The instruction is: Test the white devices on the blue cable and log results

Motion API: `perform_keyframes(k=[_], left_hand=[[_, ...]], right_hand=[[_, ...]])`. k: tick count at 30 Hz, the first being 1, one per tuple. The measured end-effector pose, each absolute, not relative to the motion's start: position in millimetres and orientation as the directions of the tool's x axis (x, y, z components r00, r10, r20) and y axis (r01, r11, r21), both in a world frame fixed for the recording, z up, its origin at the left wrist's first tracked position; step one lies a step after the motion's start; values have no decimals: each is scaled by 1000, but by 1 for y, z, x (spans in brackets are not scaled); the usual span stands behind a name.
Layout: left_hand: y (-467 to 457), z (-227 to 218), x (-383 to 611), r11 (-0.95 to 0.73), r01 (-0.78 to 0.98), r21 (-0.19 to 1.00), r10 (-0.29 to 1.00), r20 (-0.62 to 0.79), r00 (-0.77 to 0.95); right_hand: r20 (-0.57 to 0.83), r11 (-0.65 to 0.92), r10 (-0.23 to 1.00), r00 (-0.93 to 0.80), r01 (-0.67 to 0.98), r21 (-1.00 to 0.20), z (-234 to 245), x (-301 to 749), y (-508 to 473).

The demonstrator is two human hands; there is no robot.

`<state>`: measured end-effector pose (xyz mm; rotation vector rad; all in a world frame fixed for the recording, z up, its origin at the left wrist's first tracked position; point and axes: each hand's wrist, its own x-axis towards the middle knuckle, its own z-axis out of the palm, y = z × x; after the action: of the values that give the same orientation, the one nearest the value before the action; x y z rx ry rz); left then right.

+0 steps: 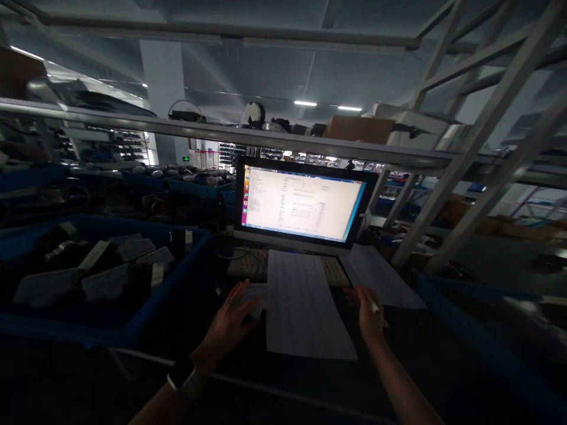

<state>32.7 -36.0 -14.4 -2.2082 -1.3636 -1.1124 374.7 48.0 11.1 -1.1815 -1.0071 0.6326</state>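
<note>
My left hand point(233, 316), with a watch point(181, 375) on its wrist, is at a small white printed card point(262, 293) on the dark table. The fingers and thumb are bent around the card's left part and cover some of it. Just right of the card lies a long printed paper sheet point(301, 319), partly over a keyboard point(335, 271). Beyond the sheet's right edge, my right hand point(365, 304) is closed around a pen point(374, 307). Dim light blurs the fingers.
A lit computer monitor point(305, 203) stands behind the keyboard. At left is a blue bin point(177, 283) of dark items with white labels. More paper point(383, 277) lies at right, near a blue bin edge point(456, 319). A loaded shelf point(292, 137) spans above the monitor.
</note>
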Motion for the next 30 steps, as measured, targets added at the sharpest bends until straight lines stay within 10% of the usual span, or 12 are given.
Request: perform_keyframes(k=[30], left_hand=[[-3,-13,15,-560,821,115,536,805,253]], right_hand=[[-137,137,922,362,-638,-758,-9,405,55]])
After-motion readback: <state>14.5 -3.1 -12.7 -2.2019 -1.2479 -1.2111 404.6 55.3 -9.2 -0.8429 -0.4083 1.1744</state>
